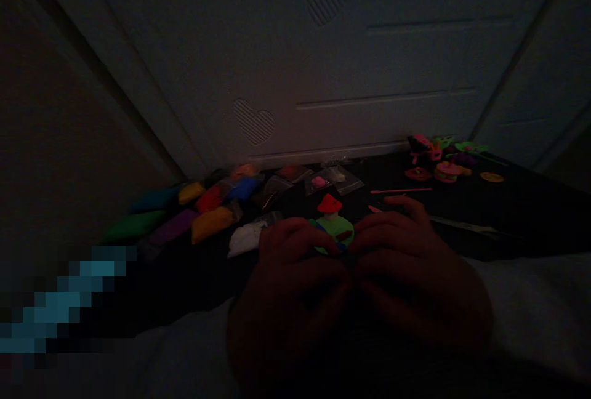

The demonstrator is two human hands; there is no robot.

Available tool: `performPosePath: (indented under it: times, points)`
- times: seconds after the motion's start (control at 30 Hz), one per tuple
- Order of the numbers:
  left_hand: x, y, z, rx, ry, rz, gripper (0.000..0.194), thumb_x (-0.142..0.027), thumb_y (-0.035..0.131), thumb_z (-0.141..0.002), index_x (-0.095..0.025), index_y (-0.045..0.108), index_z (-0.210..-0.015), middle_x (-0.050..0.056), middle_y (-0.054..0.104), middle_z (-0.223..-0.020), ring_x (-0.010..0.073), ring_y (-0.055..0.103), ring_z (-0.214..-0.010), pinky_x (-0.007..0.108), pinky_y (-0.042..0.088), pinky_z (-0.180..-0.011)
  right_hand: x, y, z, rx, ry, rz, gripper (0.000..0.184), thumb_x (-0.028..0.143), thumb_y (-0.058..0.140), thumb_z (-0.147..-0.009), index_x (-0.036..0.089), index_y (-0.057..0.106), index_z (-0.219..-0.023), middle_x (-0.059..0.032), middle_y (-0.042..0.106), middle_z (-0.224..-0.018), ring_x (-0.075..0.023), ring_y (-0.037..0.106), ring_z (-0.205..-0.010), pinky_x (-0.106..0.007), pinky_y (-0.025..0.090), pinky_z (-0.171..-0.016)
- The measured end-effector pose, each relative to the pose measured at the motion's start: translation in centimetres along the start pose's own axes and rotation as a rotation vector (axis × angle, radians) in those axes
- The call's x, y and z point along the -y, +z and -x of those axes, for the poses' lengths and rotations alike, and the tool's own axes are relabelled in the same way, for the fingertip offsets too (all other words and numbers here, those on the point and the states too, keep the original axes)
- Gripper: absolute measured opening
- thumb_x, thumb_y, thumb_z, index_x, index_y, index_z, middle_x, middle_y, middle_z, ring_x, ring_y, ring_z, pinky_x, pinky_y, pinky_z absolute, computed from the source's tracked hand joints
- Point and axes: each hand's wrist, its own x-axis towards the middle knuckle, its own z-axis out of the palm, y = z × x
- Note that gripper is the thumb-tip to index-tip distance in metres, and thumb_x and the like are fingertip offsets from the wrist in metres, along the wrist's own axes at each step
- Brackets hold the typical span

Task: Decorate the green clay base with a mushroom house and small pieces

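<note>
In the dim light, a small clay model (333,226) shows between my hands: a light green round base bearing a mushroom with a red cap (329,203) and a pale stem. Blue and brown bits lie on the base's near part. My left hand (295,288) is closed at the model's near left, its fingertips bent inward over the blue part. From the right comes my right hand (410,270), its fingers curled and fingertips by the base's right edge. Both thumbs meet close together in front. Whatever lies between the fingertips is hidden in shadow.
Bags of coloured clay, including white (247,237), orange (212,225) and green (133,225), lie left. Small bags (318,183) sit behind. A pink tool (401,190) and a long pale tool (466,224) lie right, with finished-looking clay figures (447,171) beyond. A white panelled surface (369,60) rises behind.
</note>
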Motion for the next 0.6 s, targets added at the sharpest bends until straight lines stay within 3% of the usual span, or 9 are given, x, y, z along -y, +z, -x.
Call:
performPosePath:
  times: [0.47, 0.6]
  points:
    - [-0.05, 0.1, -0.14, -0.005, -0.002, 0.015, 0.009, -0.014, 0.06, -0.071, -0.022, 0.064, -0.07, 0.0, 0.06, -0.088, 0.019, 0.049, -0.094, 0.038, 0.04, -0.085, -0.13, -0.18, 0.0, 0.024, -0.048, 0.003, 0.007, 0.021, 0.055, -0.077, 0.021, 0.059, -0.084, 0.0022, 0.059, -0.1, -0.0133, 0.048, -0.102, -0.044, 0.018, -0.1]
    - [0.52, -0.4, -0.58, -0.025, -0.042, 0.039, 0.009, -0.014, 0.06, -0.071, -0.022, 0.064, -0.07, 0.001, 0.06, -0.089, 0.0191, 0.051, -0.094, 0.038, 0.041, -0.085, -0.56, -0.09, 0.26, 0.116, 0.025, -0.022, 0.007, 0.02, 0.056, -0.075, 0.021, 0.06, -0.081, 0.0017, 0.058, -0.098, -0.0149, 0.049, -0.098, -0.047, 0.017, -0.099]
